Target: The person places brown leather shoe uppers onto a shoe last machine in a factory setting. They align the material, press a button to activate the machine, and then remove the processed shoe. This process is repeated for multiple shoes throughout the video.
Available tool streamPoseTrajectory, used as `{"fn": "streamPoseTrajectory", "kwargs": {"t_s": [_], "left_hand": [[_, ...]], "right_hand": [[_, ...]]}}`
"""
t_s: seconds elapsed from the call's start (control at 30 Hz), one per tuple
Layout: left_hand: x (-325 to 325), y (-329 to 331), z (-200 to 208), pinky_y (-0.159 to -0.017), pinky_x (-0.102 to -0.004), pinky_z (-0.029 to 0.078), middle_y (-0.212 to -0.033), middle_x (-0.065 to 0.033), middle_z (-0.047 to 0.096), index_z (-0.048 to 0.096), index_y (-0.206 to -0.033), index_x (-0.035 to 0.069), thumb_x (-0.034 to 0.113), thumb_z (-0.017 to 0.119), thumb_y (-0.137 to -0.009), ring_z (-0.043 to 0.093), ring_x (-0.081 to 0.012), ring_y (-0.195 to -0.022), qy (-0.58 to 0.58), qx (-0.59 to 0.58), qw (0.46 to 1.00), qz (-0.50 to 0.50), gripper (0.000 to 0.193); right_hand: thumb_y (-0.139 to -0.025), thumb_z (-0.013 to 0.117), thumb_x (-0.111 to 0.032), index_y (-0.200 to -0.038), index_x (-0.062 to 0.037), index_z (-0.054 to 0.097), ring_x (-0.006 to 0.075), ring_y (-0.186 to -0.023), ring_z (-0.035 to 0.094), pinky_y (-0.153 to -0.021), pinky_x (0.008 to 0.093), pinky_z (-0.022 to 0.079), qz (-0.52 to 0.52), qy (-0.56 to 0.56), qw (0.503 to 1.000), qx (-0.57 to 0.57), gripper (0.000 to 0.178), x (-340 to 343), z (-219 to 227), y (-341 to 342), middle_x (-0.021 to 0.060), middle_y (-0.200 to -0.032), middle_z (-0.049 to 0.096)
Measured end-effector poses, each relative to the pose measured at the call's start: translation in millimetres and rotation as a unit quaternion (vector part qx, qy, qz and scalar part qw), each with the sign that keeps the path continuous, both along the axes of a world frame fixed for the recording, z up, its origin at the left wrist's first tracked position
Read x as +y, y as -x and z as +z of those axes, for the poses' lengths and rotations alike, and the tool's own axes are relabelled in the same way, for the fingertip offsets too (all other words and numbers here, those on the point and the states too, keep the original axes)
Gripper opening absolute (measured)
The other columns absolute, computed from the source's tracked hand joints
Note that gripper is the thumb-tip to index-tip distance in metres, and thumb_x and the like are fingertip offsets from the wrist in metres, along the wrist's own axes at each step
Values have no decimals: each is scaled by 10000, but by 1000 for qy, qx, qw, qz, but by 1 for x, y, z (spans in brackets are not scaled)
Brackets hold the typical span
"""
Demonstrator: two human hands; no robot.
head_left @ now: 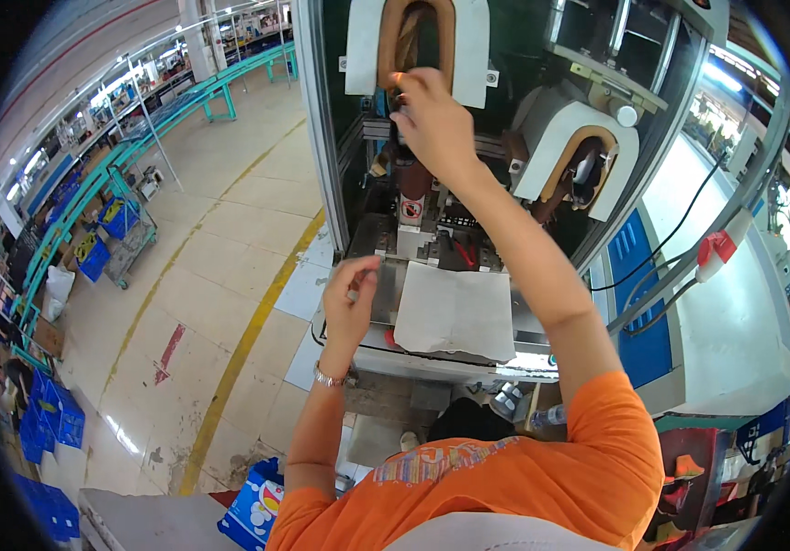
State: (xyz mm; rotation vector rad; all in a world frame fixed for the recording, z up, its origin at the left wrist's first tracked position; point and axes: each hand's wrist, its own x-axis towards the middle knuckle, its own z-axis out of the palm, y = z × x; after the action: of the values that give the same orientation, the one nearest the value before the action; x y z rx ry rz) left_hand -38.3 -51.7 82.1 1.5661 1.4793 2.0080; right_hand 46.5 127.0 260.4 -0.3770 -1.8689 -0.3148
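Note:
My right hand (432, 124) is raised in front of the upper U-shaped mould (473, 46) of a machine, white outside with a tan lining. Its fingers are bent and drawn together; anything between them is too small or hidden to name. Below those fingers stands a dark brown upright post (411, 179) with a warning label at its foot. My left hand (349, 303) hangs lower, at the left front of the machine, its fingers curled and no object visible in them. A white sheet (455, 312) covers part of the machine's front ledge, between my forearms.
A second U-shaped mould (588, 156), tilted, holds a dark piece at the right. Red-handled pliers (464, 253) lie behind the sheet. The metal frame post (317, 119) edges the machine's left. Blue crates (50, 413) and a trolley (133, 243) stand on the tiled floor.

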Motion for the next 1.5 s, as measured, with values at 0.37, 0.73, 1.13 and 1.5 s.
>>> {"fn": "streamPoseTrajectory", "kwargs": {"t_s": [0.37, 0.73, 1.13, 1.5], "left_hand": [[22, 9, 53, -877, -291, 409, -1183, -128, 518, 472, -1202, -25, 317, 451, -928, 505, -164, -1042, 45, -155, 986, -50, 438], [14, -231, 5, -861, -284, 438, -1169, -91, 544, 444, -1215, 24, 29, 540, -846, 554, -151, -998, 272, -381, 672, -574, 381], [-29, -467, -100, -958, -421, 414, -1200, -158, 510, 431, -1225, 8, 112, 444, -919, 513, -275, -1093, 590, -287, 459, -599, 323], [-46, -704, -75, -988, -527, 307, -1338, -151, 385, 305, -1316, 21, 422, 458, -901, 392, -268, -1215, 638, -114, 370, -666, 597]], "right_hand": [[-675, 644, 19, -811, -35, 638, 261, -688, 587, -589, 310, 459, 125, -1, 991, 40, 146, -46, 38, -115, 97, -808, 593], [-758, 577, 70, -867, -9, 636, 102, -808, 528, -679, 211, 428, 27, 310, 934, 178, 147, -117, -103, -397, 52, -935, 548], [-710, 696, -367, -1363, -50, 277, 326, -1262, 337, -1027, 390, 284, -339, 504, 770, 195, 838, -414, -262, -494, 209, -1359, 327], [-744, 554, 8, -1322, -45, 358, 369, -1175, 432, -966, 370, 361, -523, 313, 672, 421, 613, -415, -315, -580, 218, -1269, 442]]}}
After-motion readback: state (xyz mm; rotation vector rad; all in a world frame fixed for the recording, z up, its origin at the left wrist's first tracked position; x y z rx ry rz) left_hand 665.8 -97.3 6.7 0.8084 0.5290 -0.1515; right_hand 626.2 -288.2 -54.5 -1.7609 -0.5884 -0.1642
